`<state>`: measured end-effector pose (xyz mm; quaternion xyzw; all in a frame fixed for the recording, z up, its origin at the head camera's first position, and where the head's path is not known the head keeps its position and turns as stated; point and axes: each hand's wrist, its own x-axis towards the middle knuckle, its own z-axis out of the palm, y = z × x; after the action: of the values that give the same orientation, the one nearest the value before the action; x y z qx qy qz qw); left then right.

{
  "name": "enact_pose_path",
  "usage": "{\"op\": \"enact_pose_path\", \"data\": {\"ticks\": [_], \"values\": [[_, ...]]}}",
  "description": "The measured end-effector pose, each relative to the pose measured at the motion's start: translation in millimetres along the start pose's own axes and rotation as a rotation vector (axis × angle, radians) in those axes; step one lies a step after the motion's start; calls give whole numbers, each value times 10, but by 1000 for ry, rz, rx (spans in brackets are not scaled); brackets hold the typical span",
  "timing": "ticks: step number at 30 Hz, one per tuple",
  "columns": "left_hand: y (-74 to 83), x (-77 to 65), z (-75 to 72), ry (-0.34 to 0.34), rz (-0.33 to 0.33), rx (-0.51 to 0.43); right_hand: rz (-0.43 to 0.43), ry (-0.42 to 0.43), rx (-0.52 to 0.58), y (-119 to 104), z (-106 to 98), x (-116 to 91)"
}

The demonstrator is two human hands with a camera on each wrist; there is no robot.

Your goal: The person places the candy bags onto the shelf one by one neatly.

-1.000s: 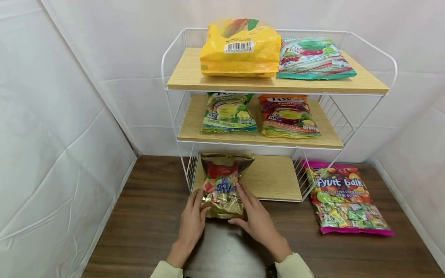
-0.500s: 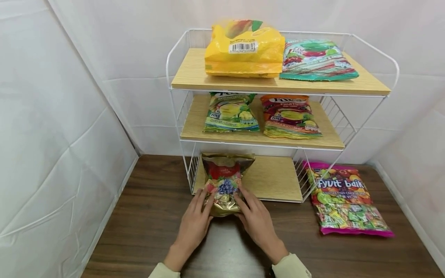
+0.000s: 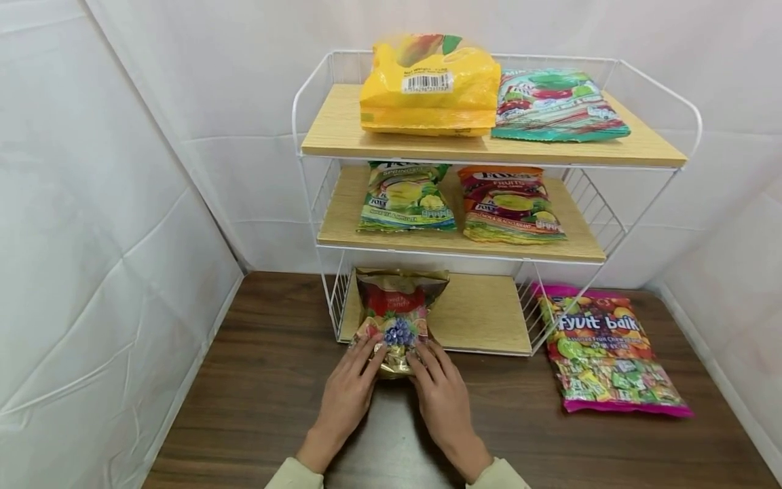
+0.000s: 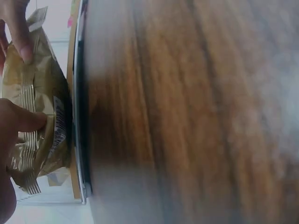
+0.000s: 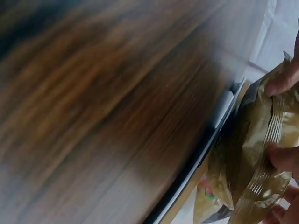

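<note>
A gold and red bag of candy with printed fruit lies on the left part of the bottom shelf board, its near end over the front edge. My left hand grips the left near corner, fingers on the printed face. On the right near corner, my right hand holds the bag the same way. In the left wrist view, both thumbs press the crimped end of the candy bag. The right wrist view also shows the thumbs on that end of the candy bag. The bag's underside is hidden.
A white wire rack carries the wooden boards. On the middle board lie a green bag and a dark red bag. Above sit a yellow bag and a teal bag. A pink-edged candy bag lies right of the rack.
Both hands have shifted from the bag's sides to its near end, fingers now over the front part. The bag has slid slightly farther back onto the board.
</note>
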<state>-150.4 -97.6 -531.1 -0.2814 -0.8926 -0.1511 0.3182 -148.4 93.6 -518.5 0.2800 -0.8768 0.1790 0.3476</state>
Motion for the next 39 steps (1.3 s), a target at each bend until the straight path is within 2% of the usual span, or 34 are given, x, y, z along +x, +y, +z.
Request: {"op": "enact_pose_path", "data": {"ticks": [6,11,18,22,27,39], "values": [[-42,59,30,-1,-17,43,0,32,27,30,43,95],[-47,97,77,-26,-26,86,20,16,39,95,53,123],[-61,79,170,-69,-39,103,20,-157,-59,43,50,29],[-51,43,181,-118,-43,113,25,-231,-83,-31,51,-57],[4,-13,91,-178,-44,134,-7,-318,-118,-81,33,-172],[88,-160,-95,-232,-41,77,-70,-504,-124,-52,-68,-346]]}}
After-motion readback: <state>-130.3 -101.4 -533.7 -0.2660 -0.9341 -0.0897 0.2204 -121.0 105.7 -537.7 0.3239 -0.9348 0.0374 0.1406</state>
